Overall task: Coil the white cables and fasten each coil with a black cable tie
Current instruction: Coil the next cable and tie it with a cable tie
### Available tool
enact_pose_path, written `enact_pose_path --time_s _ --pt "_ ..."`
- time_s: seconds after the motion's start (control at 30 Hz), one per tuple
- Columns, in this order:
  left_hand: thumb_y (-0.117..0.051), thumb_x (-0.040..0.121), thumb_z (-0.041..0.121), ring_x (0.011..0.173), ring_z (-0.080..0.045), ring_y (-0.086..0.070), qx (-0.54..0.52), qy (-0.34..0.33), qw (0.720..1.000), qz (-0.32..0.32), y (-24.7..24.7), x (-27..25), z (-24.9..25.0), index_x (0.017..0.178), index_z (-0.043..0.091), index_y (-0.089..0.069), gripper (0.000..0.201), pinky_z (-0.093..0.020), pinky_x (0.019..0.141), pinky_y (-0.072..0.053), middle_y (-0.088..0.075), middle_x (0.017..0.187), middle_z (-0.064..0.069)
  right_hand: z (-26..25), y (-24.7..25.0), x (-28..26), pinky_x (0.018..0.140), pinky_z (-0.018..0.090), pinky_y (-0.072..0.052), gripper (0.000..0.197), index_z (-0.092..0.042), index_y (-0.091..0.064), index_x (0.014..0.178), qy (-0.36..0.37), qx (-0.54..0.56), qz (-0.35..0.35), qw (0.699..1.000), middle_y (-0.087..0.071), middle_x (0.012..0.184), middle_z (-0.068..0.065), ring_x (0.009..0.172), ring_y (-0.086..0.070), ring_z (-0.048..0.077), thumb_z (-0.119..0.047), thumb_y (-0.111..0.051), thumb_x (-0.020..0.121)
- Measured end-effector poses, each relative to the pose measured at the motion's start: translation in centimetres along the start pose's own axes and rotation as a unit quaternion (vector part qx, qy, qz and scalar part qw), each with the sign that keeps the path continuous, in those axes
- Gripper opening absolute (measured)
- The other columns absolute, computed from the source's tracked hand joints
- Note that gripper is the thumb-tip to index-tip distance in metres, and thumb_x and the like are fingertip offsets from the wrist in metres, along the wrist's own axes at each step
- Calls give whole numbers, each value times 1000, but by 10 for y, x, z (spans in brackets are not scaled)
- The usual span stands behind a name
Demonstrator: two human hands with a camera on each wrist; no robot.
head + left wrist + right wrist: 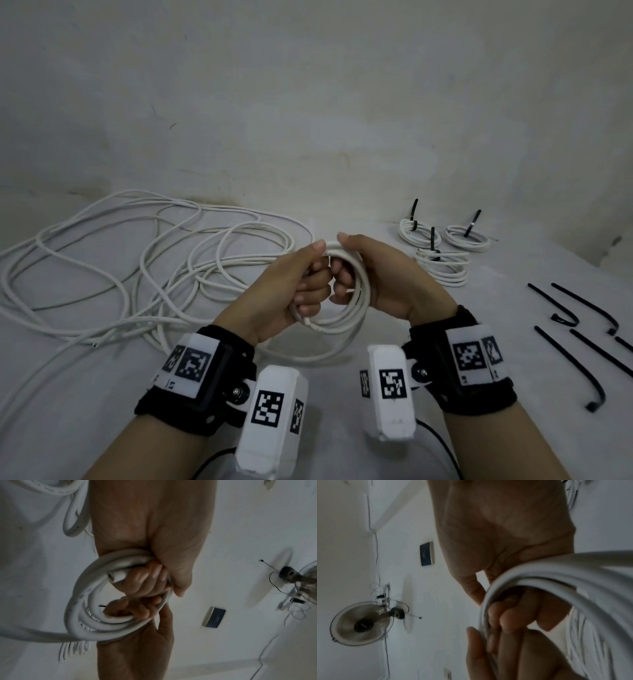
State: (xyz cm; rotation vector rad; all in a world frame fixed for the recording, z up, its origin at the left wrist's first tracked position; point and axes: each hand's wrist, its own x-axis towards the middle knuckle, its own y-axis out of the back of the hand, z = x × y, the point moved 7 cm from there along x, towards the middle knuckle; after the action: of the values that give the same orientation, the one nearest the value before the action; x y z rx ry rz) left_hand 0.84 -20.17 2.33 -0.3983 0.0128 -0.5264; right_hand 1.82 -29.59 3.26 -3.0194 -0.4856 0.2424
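Pale grey-white surface [342, 394] is carrying everything. Loose white cables [144, 267] are sprawling in tangled loops across its left half. Three tied coils [442, 253] are sitting together far right, near the wall. Black cable ties [579, 342] are lying loose along the right edge.

White cables [137, 260]: smooth, matt plastic sheath. Black cable ties [575, 363]: slightly glossy plastic. Wrist bands [479, 394]: black cloth. Surface [513, 445]: matt, pale, faintly rough. Wall [308, 102]: rough, stained plaster.
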Motion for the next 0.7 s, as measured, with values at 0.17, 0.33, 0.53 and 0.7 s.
enact_pose_path --time_s 0.17,0.33,0.53,0.7 --pt "-48 82 39 38 -3 -20 -2 7 1000 -6 0 0 -3 70 15 -41 28 -14 35 -22 -20 52 7 2 1 -2 48 23 -34 37 -8 -54 68 -28 32 -32 999 -34 46 -3 38 -28 9 -26 -34 95" --pt "-49 80 41 38 -3 -20 -18 20 1000 -16 -7 0 -7 68 17 -39 29 -14 36 -23 -21 51 8 0 3 -7 39 19 -21 51 -15 -39 57 17 -56 38 998 -21 45 -6 37 -17 8 -51 -47 92" --pt "-46 79 49 46 -9 -40 42 15 999 -3 -6 -1 -3 75 12 -51 37 -21 50 -45 -34 52 4 -8 16 -13 38 21 -17 52 -15 -36 54 64 -64 117 989 -19 46 -5 37 -16 10 -47 -56 90" --pt "-42 91 42 43 -7 -32 66 -8 998 21 -3 1 -2 77 11 -49 34 -18 46 -37 -31 52 5 2 14 -9 43 23 -28 52 -16 -38 54 56 -36 67 996 -24 44 -3 36 -24 11 -50 -49 92"
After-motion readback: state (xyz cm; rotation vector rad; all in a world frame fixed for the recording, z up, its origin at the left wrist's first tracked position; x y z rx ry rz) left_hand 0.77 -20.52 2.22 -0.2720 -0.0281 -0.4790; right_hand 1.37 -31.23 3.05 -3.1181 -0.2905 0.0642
